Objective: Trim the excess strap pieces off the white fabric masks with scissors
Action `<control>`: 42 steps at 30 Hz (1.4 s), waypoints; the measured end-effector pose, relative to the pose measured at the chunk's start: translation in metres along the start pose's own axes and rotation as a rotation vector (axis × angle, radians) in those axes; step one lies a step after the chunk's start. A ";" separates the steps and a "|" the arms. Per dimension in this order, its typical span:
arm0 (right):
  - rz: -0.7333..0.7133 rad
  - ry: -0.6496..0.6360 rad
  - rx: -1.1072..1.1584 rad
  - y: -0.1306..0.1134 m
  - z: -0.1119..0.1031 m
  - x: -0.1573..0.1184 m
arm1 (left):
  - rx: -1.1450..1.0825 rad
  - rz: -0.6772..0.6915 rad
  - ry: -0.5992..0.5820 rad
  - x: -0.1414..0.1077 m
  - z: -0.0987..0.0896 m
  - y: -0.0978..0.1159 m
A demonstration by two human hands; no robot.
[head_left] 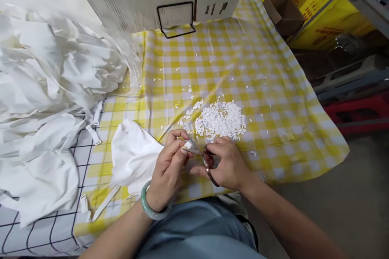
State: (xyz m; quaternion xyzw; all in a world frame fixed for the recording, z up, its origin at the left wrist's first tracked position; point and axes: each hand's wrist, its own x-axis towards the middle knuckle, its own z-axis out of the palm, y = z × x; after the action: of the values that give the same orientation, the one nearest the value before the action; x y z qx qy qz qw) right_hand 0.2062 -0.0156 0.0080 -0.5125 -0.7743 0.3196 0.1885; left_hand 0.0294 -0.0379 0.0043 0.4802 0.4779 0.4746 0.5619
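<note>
Scissors (196, 151), slender and metallic, are gripped by the right hand (229, 164); the left hand (168, 166) pinches white material (188, 145).

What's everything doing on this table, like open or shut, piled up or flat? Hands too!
Left hand: pinching a white piece
Right hand: gripping the scissors
Scissors: blades open
White garment: lying rumpled
White snippets: heaped, some scattered
White cloth pile: tangled
Checked tablecloth: spread, creased
Wire stand: upright
</note>
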 end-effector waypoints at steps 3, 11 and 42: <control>0.002 -0.007 -0.016 0.001 0.000 0.001 | 0.016 0.023 -0.011 0.001 0.001 0.000; 0.007 -0.015 -0.031 0.002 -0.001 0.002 | 0.047 0.037 -0.009 0.003 0.001 -0.005; 0.296 0.105 0.123 0.030 0.000 -0.024 | 0.189 0.047 -0.134 0.016 0.025 -0.009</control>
State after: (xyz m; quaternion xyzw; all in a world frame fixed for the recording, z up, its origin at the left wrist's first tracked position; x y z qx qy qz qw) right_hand 0.2362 -0.0299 -0.0116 -0.6244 -0.6585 0.3635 0.2107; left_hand 0.0563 -0.0253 -0.0036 0.5728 0.4704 0.4071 0.5337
